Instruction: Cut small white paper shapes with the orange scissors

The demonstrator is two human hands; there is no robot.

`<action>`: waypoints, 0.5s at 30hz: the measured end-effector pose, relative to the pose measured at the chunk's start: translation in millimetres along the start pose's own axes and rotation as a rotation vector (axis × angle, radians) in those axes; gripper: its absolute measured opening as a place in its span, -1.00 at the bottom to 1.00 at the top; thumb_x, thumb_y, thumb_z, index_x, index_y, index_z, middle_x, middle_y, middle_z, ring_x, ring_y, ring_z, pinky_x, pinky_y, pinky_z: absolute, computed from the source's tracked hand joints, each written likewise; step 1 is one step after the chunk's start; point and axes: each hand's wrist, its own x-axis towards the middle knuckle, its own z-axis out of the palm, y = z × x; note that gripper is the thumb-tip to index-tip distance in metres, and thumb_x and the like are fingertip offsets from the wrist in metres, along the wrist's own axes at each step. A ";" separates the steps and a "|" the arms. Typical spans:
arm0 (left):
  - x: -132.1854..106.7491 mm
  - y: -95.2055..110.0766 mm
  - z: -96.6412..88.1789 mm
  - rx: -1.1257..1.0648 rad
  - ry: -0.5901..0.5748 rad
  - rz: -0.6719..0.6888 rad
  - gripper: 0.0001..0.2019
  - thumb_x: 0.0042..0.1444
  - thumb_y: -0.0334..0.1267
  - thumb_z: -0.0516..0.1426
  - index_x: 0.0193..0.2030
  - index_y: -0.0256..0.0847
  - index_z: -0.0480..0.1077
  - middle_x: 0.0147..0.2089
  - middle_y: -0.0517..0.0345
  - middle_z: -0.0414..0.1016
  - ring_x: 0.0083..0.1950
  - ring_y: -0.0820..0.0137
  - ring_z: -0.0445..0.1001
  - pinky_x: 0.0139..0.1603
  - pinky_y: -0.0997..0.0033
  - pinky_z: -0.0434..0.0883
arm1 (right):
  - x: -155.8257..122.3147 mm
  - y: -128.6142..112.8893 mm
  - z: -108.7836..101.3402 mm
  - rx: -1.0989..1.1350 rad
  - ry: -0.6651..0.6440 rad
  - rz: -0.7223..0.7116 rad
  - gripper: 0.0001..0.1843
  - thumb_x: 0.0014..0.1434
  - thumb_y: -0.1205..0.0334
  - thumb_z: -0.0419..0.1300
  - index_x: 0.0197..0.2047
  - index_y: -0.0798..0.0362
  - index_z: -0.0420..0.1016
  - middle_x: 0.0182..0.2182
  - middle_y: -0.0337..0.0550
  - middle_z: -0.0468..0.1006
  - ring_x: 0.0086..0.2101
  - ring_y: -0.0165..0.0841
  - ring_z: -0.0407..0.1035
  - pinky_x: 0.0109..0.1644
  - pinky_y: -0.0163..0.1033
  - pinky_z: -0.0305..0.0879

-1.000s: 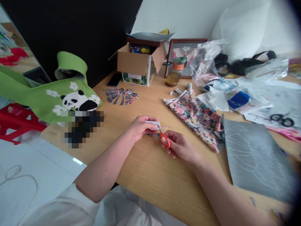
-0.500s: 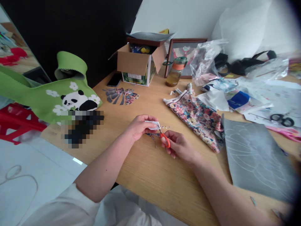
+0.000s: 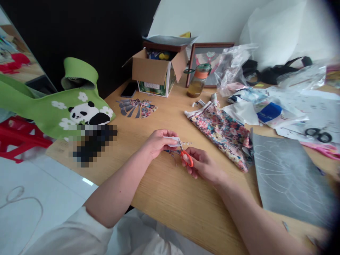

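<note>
My left hand (image 3: 158, 142) pinches a small piece of white-backed floral fabric (image 3: 173, 142) just above the wooden table (image 3: 164, 191). My right hand (image 3: 204, 165) grips small orange-handled scissors (image 3: 186, 157), whose blades point up into the piece. Little floral scraps (image 3: 172, 153) lie on the table under both hands. A folded floral cloth (image 3: 221, 132) lies just right of my hands.
A grey sheet with drawn lines (image 3: 288, 177) lies at the right. At the back stand a cardboard box (image 3: 155, 71), a phone (image 3: 129, 90), a jar (image 3: 198, 81), a picture frame (image 3: 209, 53) and plastic bags (image 3: 233, 65). Black scissors (image 3: 318, 134) lie far right. A green panda bag (image 3: 66, 106) hangs at left.
</note>
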 end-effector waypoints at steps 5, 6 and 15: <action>0.5 -0.7 -0.3 0.004 0.000 0.003 -0.73 -0.18 -0.59 0.29 -0.28 -0.37 0.44 -0.38 0.10 0.55 -0.43 0.46 0.52 -0.33 0.41 0.48 | -0.1 -2.1 0.5 -0.023 0.003 0.010 -0.45 -0.02 -0.29 0.35 -0.41 0.06 0.35 -0.59 -0.31 0.40 -0.66 -0.54 0.18 -0.69 -0.42 0.10; 0.5 -0.8 -0.4 0.004 -0.001 0.005 -0.73 -0.18 -0.59 0.29 -0.28 -0.37 0.44 -0.38 0.10 0.55 -0.42 0.46 0.52 -0.33 0.41 0.48 | -0.3 -2.4 0.6 -0.026 0.004 0.011 -0.45 -0.02 -0.29 0.35 -0.41 0.06 0.35 -0.60 -0.32 0.39 -0.67 -0.54 0.17 -0.69 -0.42 0.09; 0.6 -1.4 -1.1 0.011 0.004 0.010 -0.73 -0.17 -0.58 0.28 -0.27 -0.37 0.44 -0.38 0.09 0.56 -0.42 0.46 0.52 -0.33 0.41 0.47 | 0.9 -0.6 0.0 -0.043 0.015 0.009 -0.45 -0.01 -0.28 0.34 -0.43 0.05 0.33 -0.64 -0.36 0.35 -0.69 -0.57 0.11 -0.72 -0.45 0.04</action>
